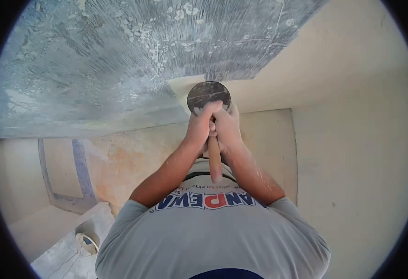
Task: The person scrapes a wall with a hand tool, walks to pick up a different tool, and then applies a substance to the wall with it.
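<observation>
Left hand [202, 124] and right hand [227, 126], pressed side by side, are both closed around the wooden handle [214, 160] of a round dark disc tool [208, 95]. The disc lies flat against the edge where the grey scraped surface [97, 60] meets the cream wall [352, 139].

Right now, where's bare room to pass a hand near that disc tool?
Free: the cream wall right of the right hand; the grey scraped surface left of the disc. Crowded: the wooden handle, with the left hand wrapped there too.
</observation>
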Demonstrator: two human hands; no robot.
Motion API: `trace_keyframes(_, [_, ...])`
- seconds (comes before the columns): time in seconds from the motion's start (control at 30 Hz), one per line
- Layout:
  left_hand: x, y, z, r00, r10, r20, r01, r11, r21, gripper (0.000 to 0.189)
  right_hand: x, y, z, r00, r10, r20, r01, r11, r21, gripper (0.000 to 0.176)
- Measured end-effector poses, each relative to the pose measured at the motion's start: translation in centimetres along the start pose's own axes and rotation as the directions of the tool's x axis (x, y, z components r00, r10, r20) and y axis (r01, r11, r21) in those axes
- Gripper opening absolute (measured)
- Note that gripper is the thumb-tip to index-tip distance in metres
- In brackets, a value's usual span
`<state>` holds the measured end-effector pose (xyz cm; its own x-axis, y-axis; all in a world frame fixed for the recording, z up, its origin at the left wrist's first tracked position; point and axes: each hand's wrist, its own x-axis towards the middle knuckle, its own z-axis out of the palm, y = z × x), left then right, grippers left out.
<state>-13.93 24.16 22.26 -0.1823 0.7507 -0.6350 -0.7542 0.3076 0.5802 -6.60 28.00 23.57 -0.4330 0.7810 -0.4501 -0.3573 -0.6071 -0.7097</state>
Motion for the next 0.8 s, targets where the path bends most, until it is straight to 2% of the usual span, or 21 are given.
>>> trace_keyframes(0.03, [0.3,-0.2,0.0,1.000,0.025,-0.003,-0.025,1.000,-0.009,0.027,0.1,0.1,-0.2,0.998,-0.032,0.050,0.032,0.999,-0.010,0.009])
trace_keyframes(0.17, [-1.3,0.3,0.9,0.995,0.040,0.087,-0.040,0.999,-0.003,0.029,-1.7,-1.4,0.8,0.999,-0.022,0.026,0.024,0.997,-0.068,0.005])
trace_keyframes(0.23, [0.0,-0.6,0.6,0.991,0.134,0.031,-0.132,0.990,-0.047,0.029,-1.1,-0.5,0.8,0.996,-0.087,-0.024,0.087,0.996,0.004,0.002])
trace_keyframes(0.27, [1.8,-0.4,-1.0,0.992,0.043,0.119,-0.038,0.998,-0.045,0.024,1.6,1.1,-1.0,0.999,-0.014,-0.034,0.014,1.000,0.009,0.006])
trace_keyframes(0.3, [1.3,-0.8,-1.1,0.992,0.045,0.121,-0.040,0.998,-0.043,0.024,1.1,1.3,-0.9,0.999,-0.017,-0.033,0.017,1.000,0.010,0.006])
trace_keyframes(0.37, [0.8,-0.8,-0.5,0.997,0.069,0.017,-0.069,0.997,-0.029,0.025,0.5,0.9,0.2,0.987,-0.017,-0.160,0.019,1.000,0.015,0.008])
trace_keyframes(0.4, [-1.1,0.5,0.0,0.997,0.038,0.074,-0.041,0.998,0.037,0.026,-1.1,-0.3,0.6,1.000,0.002,-0.007,-0.002,0.999,-0.035,0.009])
trace_keyframes(0.43, [-1.4,0.3,0.1,0.998,0.020,0.060,-0.022,0.999,0.034,0.026,-1.4,-0.1,0.4,1.000,0.021,-0.020,-0.021,0.999,-0.033,0.009])
trace_keyframes(0.47, [-1.4,0.1,0.3,0.999,0.033,0.019,-0.033,0.999,0.027,0.026,-1.3,0.0,0.4,0.999,-0.012,-0.034,0.011,0.999,-0.037,0.002])
trace_keyframes(0.5, [-1.1,0.3,0.4,0.998,0.054,-0.019,-0.054,0.998,0.020,0.025,-0.9,0.0,0.5,0.998,-0.051,-0.041,0.049,0.998,-0.044,0.008])
trace_keyframes(0.53, [0.7,0.4,-0.7,0.999,-0.008,0.052,0.008,1.000,-0.014,0.023,0.9,0.6,-0.1,0.999,-0.008,-0.036,0.008,1.000,-0.019,0.009])
trace_keyframes(0.63, [0.3,0.1,-0.6,1.000,0.022,0.008,-0.022,0.999,0.039,0.024,0.3,0.5,0.4,0.996,0.019,-0.085,-0.018,1.000,0.011,0.004])
trace_keyframes(0.67, [-1.1,0.3,-0.1,0.999,0.051,0.008,-0.051,0.996,0.074,0.024,-1.2,-0.5,0.9,1.000,-0.014,0.018,0.013,0.999,0.045,0.006])
trace_keyframes(0.7, [-1.7,0.5,0.1,0.999,0.036,-0.004,-0.036,0.997,0.070,0.024,-1.5,-0.7,1.0,1.000,0.003,0.009,-0.003,0.999,0.045,0.006])
trace_keyframes(0.77, [-2.0,0.8,0.3,0.998,0.045,0.038,-0.046,0.999,0.020,0.025,-1.6,-0.7,1.0,0.995,-0.083,0.054,0.084,0.996,-0.023,0.006])
trace_keyframes(0.8, [-1.8,0.9,0.1,0.996,0.061,0.063,-0.061,0.998,0.000,0.024,-1.6,-0.7,1.0,0.993,-0.084,0.087,0.083,0.996,0.022,0.005])
